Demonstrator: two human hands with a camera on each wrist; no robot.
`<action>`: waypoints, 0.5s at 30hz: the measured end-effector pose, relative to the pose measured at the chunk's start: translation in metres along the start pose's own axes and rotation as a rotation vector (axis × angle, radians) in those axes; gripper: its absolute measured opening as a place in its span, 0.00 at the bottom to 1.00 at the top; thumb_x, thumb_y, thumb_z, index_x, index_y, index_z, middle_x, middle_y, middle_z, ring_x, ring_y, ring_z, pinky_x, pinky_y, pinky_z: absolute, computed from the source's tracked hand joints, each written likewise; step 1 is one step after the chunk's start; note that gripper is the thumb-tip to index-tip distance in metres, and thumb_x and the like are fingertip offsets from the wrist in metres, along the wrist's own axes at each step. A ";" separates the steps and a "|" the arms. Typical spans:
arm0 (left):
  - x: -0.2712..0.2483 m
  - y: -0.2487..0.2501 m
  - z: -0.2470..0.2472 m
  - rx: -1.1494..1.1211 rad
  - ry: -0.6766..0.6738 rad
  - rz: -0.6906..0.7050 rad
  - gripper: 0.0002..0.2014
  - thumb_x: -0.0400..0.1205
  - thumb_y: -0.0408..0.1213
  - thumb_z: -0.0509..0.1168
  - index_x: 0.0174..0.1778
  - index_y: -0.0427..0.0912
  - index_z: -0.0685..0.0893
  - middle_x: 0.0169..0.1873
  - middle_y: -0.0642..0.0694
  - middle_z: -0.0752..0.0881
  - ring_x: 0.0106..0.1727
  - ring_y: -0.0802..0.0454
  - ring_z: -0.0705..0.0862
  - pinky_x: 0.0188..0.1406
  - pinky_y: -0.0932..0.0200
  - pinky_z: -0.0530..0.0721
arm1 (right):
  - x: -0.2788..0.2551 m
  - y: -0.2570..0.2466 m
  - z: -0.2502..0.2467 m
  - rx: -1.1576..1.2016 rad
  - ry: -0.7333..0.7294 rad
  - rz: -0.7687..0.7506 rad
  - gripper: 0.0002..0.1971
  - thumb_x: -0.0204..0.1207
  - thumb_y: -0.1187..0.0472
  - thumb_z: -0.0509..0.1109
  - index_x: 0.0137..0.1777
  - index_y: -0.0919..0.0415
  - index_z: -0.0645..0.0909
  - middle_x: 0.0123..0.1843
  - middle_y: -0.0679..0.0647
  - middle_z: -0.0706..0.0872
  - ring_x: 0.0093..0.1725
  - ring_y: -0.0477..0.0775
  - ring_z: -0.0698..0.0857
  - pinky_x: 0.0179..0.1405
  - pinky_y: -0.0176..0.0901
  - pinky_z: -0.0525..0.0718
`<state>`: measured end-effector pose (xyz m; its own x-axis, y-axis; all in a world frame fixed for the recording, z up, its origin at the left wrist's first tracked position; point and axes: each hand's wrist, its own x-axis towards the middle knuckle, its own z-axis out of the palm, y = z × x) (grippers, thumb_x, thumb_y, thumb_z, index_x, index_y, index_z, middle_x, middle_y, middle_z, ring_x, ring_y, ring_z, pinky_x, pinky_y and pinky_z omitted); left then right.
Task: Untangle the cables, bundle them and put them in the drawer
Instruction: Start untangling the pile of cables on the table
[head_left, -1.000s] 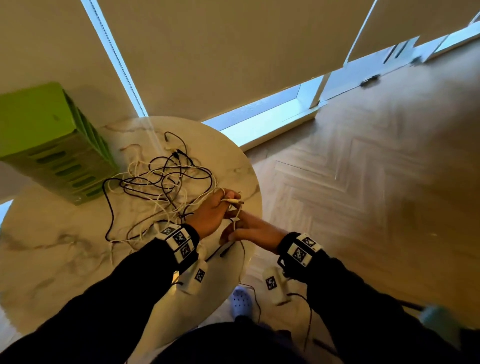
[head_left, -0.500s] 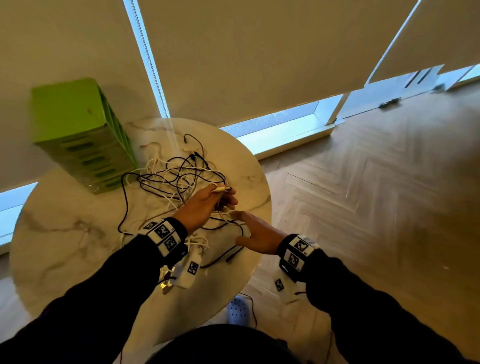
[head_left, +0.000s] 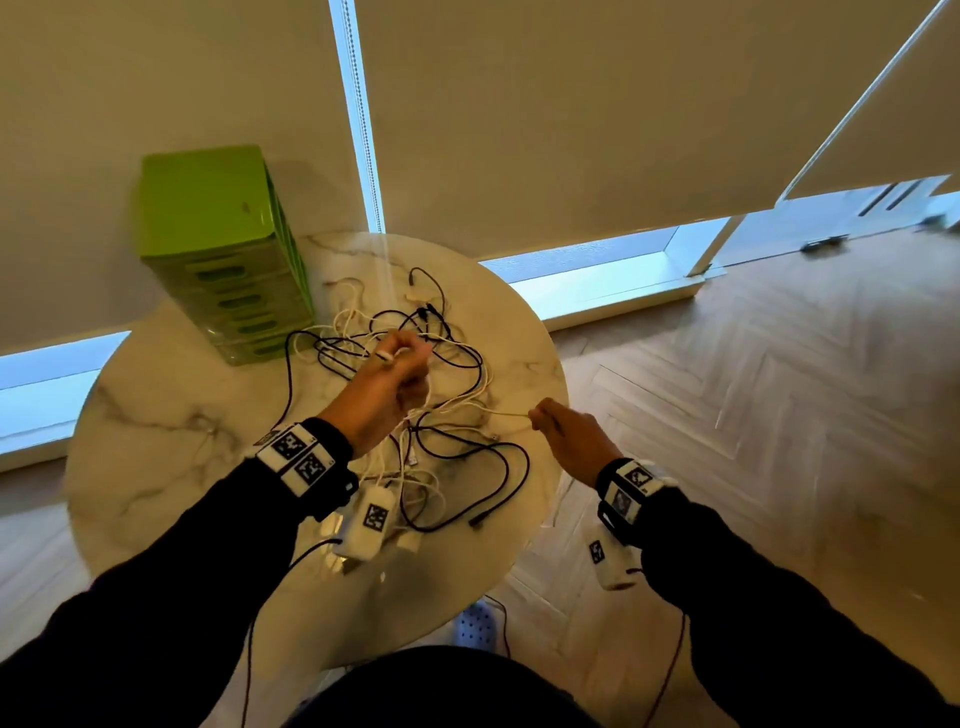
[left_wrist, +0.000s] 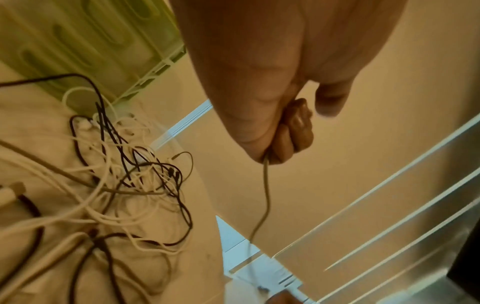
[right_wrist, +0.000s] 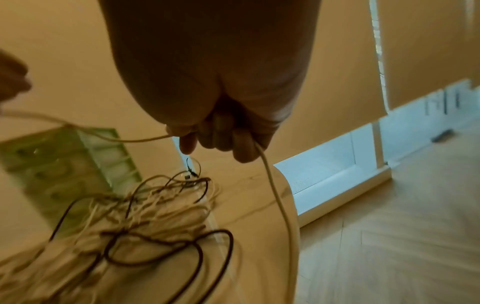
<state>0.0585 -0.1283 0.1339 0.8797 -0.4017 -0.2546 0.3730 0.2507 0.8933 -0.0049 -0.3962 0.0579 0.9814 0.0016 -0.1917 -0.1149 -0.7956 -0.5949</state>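
Note:
A tangle of black and white cables (head_left: 358, 332) lies on the round marble table (head_left: 171, 441). My left hand (head_left: 402, 358) is raised over the pile, fist closed round a white cable (left_wrist: 265, 185) that hangs down from it. My right hand (head_left: 545, 415) is at the table's right edge, pinching the same white cable (head_left: 498, 412), which stretches between the hands. In the right wrist view the cable (right_wrist: 280, 205) runs through my curled fingers (right_wrist: 221, 139) and drops off the table edge. The green drawer unit (head_left: 218, 244) stands at the back left, drawers closed.
Roller blinds hang behind the table with a bead chain (head_left: 363, 130) beside the drawer unit. Wooden herringbone floor (head_left: 753, 415) lies to the right. A blue shoe (head_left: 475, 629) shows under the table's near edge. Bare marble lies left of the cables.
My hands have drawn apart: the left has lifted towards the far side with the white cable, the right has pulled it out to the right. The view has swung left.

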 end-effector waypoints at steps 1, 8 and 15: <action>0.000 0.006 0.003 -0.110 0.022 -0.012 0.12 0.91 0.37 0.57 0.41 0.51 0.69 0.31 0.51 0.63 0.33 0.52 0.55 0.36 0.55 0.53 | -0.004 0.000 0.005 -0.038 -0.063 -0.031 0.13 0.89 0.49 0.57 0.50 0.57 0.77 0.45 0.55 0.87 0.42 0.58 0.84 0.42 0.47 0.79; 0.007 -0.005 0.007 -0.140 0.096 -0.184 0.22 0.89 0.62 0.51 0.35 0.51 0.64 0.26 0.53 0.63 0.30 0.54 0.51 0.27 0.60 0.51 | -0.036 -0.031 0.073 -0.253 -0.691 -0.222 0.14 0.90 0.50 0.57 0.58 0.55 0.82 0.60 0.56 0.87 0.59 0.58 0.83 0.60 0.49 0.77; 0.006 -0.039 -0.020 0.269 0.197 -0.397 0.19 0.89 0.56 0.59 0.69 0.48 0.69 0.34 0.48 0.69 0.26 0.55 0.64 0.23 0.61 0.64 | -0.019 -0.022 0.060 -0.265 -0.763 -0.197 0.20 0.89 0.47 0.57 0.61 0.59 0.85 0.60 0.57 0.88 0.58 0.57 0.83 0.58 0.45 0.77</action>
<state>0.0554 -0.1227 0.0901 0.7342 -0.2402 -0.6351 0.6232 -0.1327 0.7707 -0.0300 -0.3426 0.0274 0.5948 0.4905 -0.6369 0.1815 -0.8538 -0.4880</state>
